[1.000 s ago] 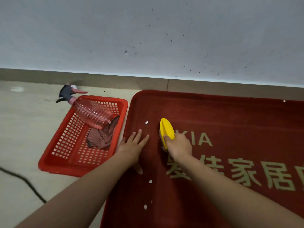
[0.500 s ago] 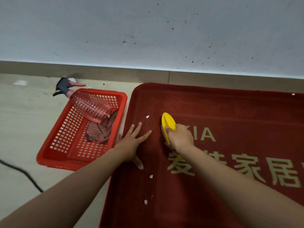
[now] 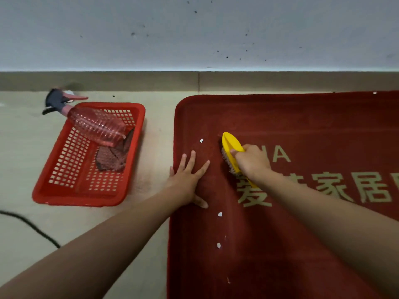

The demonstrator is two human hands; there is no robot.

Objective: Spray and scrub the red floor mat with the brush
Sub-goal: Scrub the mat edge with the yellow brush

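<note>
Fingers of the right hand [image 3: 252, 161] curl round the back of the yellow brush [image 3: 231, 147], so the grip is clamped on the brush body, with the pale bristles turned down and to the left and touching the red floor mat [image 3: 302, 244]. The brush's long axis runs diagonally: its pointed nose lies beyond the grip and slightly left, and its tail comes out under the wrist toward the person and to the right. I judge the scrubbing under way, the stroke likely running along that line. Just left of the grip the left hand [image 3: 187, 180] lies flat with fingers spread, pressing the mat down beside its left edge. Hand and bristles are near but apart, so a sideways stroke to the left has little room. To the right of the grip and nearer the person the mat runs on open, and beyond the grip it continues to its far edge, short of the skirting board [image 3: 194, 81]. Small white scraps [image 3: 201, 140] lie on the pile, beyond and left of the nose and nearer the person. Well left of the grip, off the mat, the spray bottle [image 3: 97, 126] lies on its side in a red basket [image 3: 79, 200].
</note>
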